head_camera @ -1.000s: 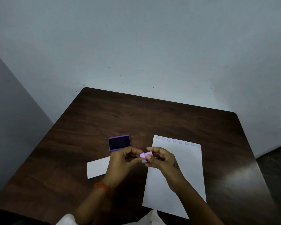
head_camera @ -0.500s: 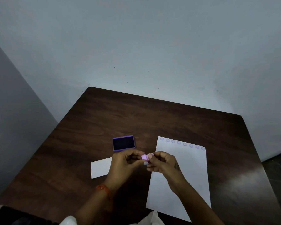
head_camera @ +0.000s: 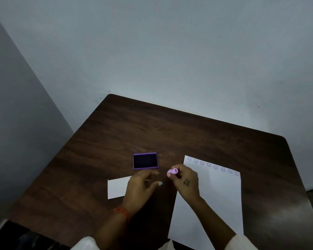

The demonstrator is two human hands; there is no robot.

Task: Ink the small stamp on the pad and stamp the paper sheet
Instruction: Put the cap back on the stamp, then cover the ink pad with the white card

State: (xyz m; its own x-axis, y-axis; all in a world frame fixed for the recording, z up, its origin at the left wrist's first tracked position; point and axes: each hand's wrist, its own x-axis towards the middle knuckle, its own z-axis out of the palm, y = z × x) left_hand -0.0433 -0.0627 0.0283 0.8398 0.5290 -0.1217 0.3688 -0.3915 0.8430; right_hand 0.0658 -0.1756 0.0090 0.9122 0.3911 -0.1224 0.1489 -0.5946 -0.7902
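Observation:
A small pink stamp [head_camera: 172, 171] is pinched in the fingertips of my right hand [head_camera: 185, 181], just left of the white paper sheet [head_camera: 213, 201]. The sheet carries a row of several faint purple round prints along its top edge. An open purple ink pad [head_camera: 145, 161] with a dark inked face lies on the table, just beyond my left hand [head_camera: 141, 184]. My left hand hovers with fingers spread and holds nothing, a short gap from the stamp.
The dark wooden table [head_camera: 170, 134] stands in a corner against grey walls. A small white slip of paper [head_camera: 117, 188] lies left of my left hand, partly under it. An orange band circles my left wrist.
Both hands were together on the stamp. My left hand has let go and drawn left with fingers spread; my right hand keeps the stamp. The camera view has shifted a little.

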